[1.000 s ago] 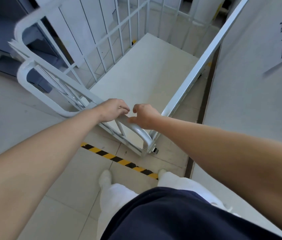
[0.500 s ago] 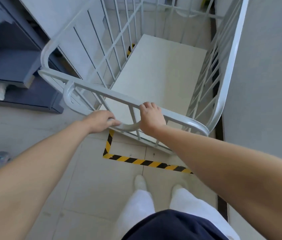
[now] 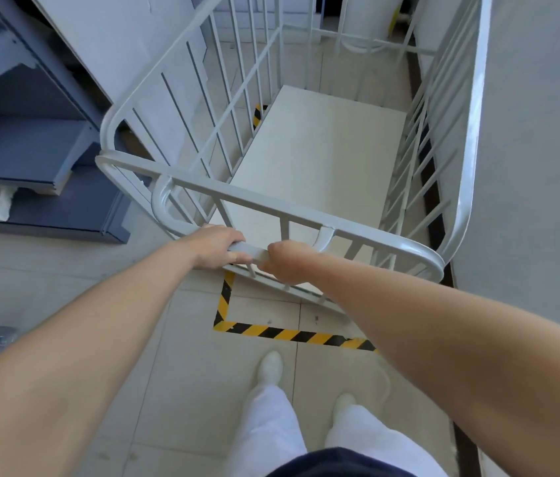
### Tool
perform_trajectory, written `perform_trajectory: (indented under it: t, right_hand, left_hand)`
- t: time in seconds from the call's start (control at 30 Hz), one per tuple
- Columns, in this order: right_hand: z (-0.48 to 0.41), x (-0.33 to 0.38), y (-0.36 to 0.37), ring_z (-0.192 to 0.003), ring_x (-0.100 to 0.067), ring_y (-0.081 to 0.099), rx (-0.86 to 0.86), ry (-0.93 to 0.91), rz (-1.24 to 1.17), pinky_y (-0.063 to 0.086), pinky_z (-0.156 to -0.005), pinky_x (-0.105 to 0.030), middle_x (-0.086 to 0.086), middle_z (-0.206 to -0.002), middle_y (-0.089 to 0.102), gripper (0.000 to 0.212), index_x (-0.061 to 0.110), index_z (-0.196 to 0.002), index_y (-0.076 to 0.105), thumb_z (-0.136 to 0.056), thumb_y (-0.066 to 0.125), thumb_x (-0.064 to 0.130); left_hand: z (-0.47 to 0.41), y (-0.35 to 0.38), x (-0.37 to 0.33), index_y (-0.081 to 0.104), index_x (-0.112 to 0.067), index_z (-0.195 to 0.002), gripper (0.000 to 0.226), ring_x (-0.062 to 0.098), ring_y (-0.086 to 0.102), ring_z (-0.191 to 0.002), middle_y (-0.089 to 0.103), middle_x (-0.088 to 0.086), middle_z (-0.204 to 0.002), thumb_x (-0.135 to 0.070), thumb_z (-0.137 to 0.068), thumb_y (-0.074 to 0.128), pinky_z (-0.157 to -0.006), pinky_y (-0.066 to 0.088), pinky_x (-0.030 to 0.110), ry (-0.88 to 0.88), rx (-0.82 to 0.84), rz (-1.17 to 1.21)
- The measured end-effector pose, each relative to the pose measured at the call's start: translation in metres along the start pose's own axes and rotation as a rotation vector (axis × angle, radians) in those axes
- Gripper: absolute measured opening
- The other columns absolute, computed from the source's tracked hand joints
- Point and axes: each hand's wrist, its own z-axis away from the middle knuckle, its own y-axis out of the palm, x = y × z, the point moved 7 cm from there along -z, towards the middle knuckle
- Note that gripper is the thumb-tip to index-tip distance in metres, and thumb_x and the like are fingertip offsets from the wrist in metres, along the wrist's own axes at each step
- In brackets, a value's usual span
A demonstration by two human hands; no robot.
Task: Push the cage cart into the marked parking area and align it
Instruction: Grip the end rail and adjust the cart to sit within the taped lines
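A: How much room around the cage cart?
B: Its right side runs just beside the wall; the grey shelving stands near its left. The striped floor tape lies behind it.
A: Hands?
B: Left hand and right hand both grip the handle bar, arms outstretched.

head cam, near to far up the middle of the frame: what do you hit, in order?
Shoes → yellow-black floor tape → left hand and right hand side by side on the cart handle → near top rail → cart deck → far end bars.
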Motion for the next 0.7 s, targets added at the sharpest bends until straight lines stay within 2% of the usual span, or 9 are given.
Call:
perform_trajectory:
  t: [0.07,0.2,0.33,0.47,0.57,0.7]
  right_hand:
    - [-0.007,0.004,0.000,-0.079,-0.021,0.049,0.030,0.014,-0.056,0.038,-0.068,-0.029,-0.004,-0.084,0.050,0.021,0.011,-0.092,0.047,-0.098,0.039,0.028]
    - [-0.005,-0.001,0.003,-0.084,-0.021,0.050,0.058,0.089,-0.156,0.044,-0.078,-0.032,-0.007,-0.097,0.055,0.032,0.009,-0.105,0.055,-0.097,0.037,0.033]
    - [0.004,-0.003,0.007,-0.090,-0.022,0.051,0.069,0.119,-0.183,0.042,-0.081,-0.033,-0.005,-0.098,0.054,0.038,0.007,-0.112,0.055,-0.098,0.032,0.034]
    - [0.015,-0.008,0.015,-0.089,-0.022,0.050,0.079,0.142,-0.186,0.042,-0.083,-0.034,-0.005,-0.097,0.052,0.033,0.009,-0.109,0.054,-0.098,0.034,0.033]
    - [0.030,-0.015,0.023,-0.091,-0.022,0.049,0.099,0.162,-0.217,0.042,-0.087,-0.036,-0.005,-0.098,0.051,0.035,0.007,-0.112,0.054,-0.097,0.036,0.032]
    - [0.052,-0.031,0.034,-0.093,-0.022,0.052,0.108,0.189,-0.233,0.043,-0.086,-0.035,-0.004,-0.100,0.054,0.039,0.008,-0.113,0.057,-0.094,0.039,0.037]
  left_hand:
    - [-0.003,-0.002,0.008,0.061,-0.017,-0.096,0.042,0.024,0.057,-0.087,0.063,0.004,-0.091,-0.056,-0.083,0.054,-0.075,0.044,0.038,-0.001,0.039,0.049]
    - [-0.005,-0.001,0.010,0.062,-0.010,-0.087,0.044,0.020,0.052,-0.072,0.060,0.006,-0.079,-0.053,-0.083,0.057,-0.064,0.040,0.034,0.004,0.066,0.107]
    - [-0.003,0.009,0.008,0.063,-0.015,-0.090,0.042,0.027,0.052,-0.092,0.061,0.005,-0.087,-0.055,-0.083,0.053,-0.076,0.046,0.041,0.006,0.056,0.123]
    - [0.003,0.021,-0.004,0.057,-0.019,-0.082,0.037,0.030,0.046,-0.098,0.056,0.003,-0.083,-0.055,-0.085,0.049,-0.083,0.044,0.044,0.016,0.065,0.116]
    - [0.009,0.031,-0.017,0.052,-0.022,-0.074,0.037,0.030,0.045,-0.100,0.051,-0.001,-0.077,-0.057,-0.086,0.048,-0.081,0.042,0.042,0.028,0.075,0.111]
    - [0.021,0.043,-0.050,0.058,-0.011,-0.087,0.042,0.030,0.045,-0.099,0.054,0.004,-0.084,-0.051,-0.089,0.048,-0.078,0.034,0.037,0.051,0.094,0.144]
